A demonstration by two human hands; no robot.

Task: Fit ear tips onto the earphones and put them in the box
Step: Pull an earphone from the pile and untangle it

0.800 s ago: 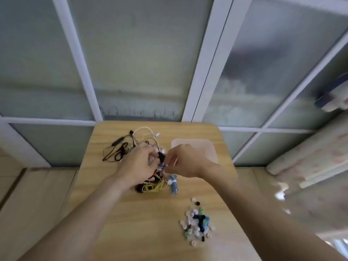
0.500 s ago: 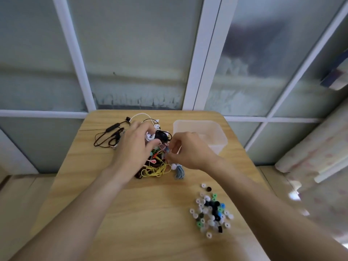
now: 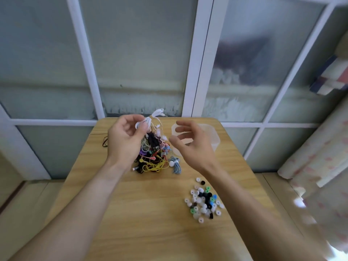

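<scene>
Saw the left hand raised over the far side of the tabletop, fingers clenched on a white earphone cable. The bundled cable ran up and to the right out of the pinch, long axis diagonal, upper end pointing at the window frame. Below the grip more cords hung down into the tangled earphone pile; couldn't tell which strands belonged to the white set.

Right hand hovered just right of the pile, palm facing left, fingers spread and curled, holding nothing. It sat in front of the clear plastic box, which stood upright near the far right corner of the tabletop, partly hidden by that hand. Couldn't make out any contents.

The pile lay between the two wrists: yellow, black, red and purple cords mixed. A grey-blue coiled earphone lay at its right edge, touching the tabletop, coil axis running near-to-far. A dark cable loop stuck out left of the left hand.

The ear tips lay in a loose heap on the near right of the tabletop, well apart from the pile: white, black, green, blue. Heap stretched roughly near-to-far. Both forearms bare.
</scene>
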